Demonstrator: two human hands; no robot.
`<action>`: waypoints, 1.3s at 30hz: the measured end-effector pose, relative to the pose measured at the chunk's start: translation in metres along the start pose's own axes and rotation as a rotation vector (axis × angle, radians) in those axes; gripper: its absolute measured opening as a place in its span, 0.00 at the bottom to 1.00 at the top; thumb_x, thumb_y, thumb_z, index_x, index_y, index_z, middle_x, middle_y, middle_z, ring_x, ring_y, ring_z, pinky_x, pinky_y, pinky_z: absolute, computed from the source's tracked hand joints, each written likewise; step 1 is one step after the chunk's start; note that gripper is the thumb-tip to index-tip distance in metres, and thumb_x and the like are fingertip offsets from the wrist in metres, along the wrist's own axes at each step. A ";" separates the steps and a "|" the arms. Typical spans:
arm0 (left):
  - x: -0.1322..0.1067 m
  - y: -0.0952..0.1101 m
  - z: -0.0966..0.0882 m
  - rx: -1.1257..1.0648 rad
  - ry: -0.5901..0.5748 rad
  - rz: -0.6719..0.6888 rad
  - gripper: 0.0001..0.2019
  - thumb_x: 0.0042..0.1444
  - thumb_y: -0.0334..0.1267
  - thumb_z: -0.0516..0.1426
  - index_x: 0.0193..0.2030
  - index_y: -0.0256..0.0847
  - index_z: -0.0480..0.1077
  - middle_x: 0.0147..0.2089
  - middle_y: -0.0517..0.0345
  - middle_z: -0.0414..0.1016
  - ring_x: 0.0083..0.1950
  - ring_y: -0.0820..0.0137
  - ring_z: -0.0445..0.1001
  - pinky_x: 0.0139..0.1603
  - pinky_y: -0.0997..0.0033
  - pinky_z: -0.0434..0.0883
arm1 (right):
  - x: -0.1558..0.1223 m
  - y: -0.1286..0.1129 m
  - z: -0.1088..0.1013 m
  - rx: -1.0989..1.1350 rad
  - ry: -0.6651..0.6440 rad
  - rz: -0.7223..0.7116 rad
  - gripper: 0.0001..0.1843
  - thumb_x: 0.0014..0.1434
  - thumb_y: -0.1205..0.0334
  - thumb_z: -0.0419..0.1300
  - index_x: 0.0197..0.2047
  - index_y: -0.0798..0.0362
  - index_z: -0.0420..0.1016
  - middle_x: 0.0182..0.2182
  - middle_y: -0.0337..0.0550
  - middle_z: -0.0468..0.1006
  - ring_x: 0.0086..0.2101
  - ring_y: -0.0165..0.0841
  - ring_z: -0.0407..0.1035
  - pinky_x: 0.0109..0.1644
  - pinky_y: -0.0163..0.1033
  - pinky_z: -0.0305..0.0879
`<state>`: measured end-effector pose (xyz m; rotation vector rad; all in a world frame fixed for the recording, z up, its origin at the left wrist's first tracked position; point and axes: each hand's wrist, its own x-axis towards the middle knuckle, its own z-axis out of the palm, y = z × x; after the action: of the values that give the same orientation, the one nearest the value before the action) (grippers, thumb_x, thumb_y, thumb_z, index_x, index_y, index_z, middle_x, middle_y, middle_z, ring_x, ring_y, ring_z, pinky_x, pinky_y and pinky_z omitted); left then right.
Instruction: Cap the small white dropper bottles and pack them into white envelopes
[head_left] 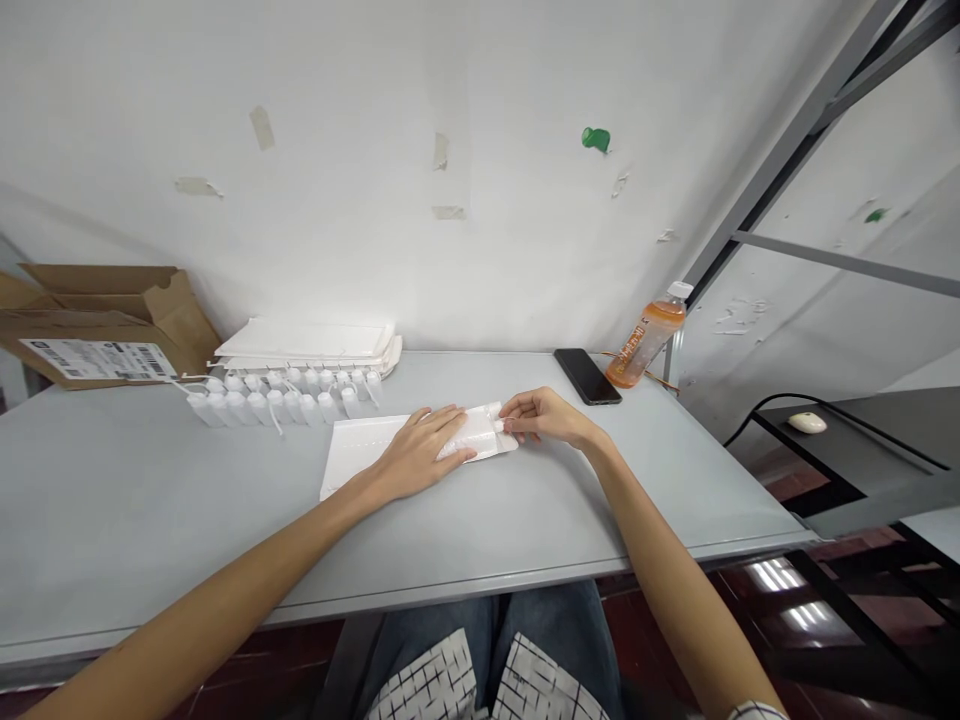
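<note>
A white padded envelope (356,450) lies at a slant on the grey table in front of me. My left hand (420,455) rests flat across its middle, palm down, fingers stretched out. At the envelope's right end, my right hand (544,415) has its fingers pinched on a small white plastic bottle (499,426), of which little more than the capped end shows. The rest of that bottle is hidden at the envelope's mouth. Several similar small white bottles (259,408) with thin white ties stand in rows to the left.
Behind the bottles lies a stack of white envelopes (307,340). An opened cardboard box (112,330) stands at the far left. Toward the back right are a black phone (588,376) and a bottle of orange drink (649,338). A white wall (510,260) rises behind the table.
</note>
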<state>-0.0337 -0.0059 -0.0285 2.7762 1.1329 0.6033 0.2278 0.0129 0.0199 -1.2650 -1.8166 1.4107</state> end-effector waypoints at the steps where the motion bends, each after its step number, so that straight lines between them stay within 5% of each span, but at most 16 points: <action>1: 0.000 0.000 0.000 0.004 0.000 0.001 0.29 0.69 0.56 0.45 0.66 0.38 0.64 0.68 0.44 0.68 0.70 0.56 0.64 0.67 0.53 0.61 | 0.001 0.001 -0.001 0.001 0.011 -0.007 0.18 0.46 0.56 0.70 0.37 0.60 0.79 0.22 0.41 0.76 0.23 0.29 0.67 0.23 0.33 0.58; 10: 0.001 0.000 -0.001 0.002 -0.014 0.006 0.30 0.69 0.57 0.45 0.65 0.38 0.66 0.67 0.44 0.68 0.71 0.54 0.63 0.66 0.51 0.62 | 0.011 0.012 0.015 -0.199 0.078 -0.174 0.10 0.49 0.58 0.66 0.30 0.57 0.83 0.28 0.43 0.80 0.30 0.31 0.67 0.35 0.36 0.63; 21: 0.001 0.001 -0.002 0.011 -0.051 -0.006 0.32 0.68 0.59 0.45 0.67 0.36 0.65 0.69 0.43 0.66 0.71 0.53 0.61 0.67 0.50 0.61 | 0.009 0.019 -0.004 -0.279 0.084 -0.109 0.12 0.48 0.57 0.67 0.33 0.58 0.85 0.27 0.43 0.80 0.28 0.30 0.65 0.34 0.36 0.61; 39: 0.001 0.001 -0.001 0.010 -0.065 -0.019 0.33 0.67 0.59 0.45 0.68 0.38 0.63 0.69 0.44 0.65 0.71 0.54 0.61 0.68 0.50 0.59 | 0.017 0.021 0.021 -0.237 0.075 -0.167 0.10 0.49 0.62 0.63 0.31 0.58 0.83 0.26 0.41 0.77 0.27 0.29 0.64 0.32 0.35 0.60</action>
<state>-0.0330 -0.0056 -0.0270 2.7686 1.1512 0.5028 0.2108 0.0187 -0.0088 -1.2278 -2.0315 1.0695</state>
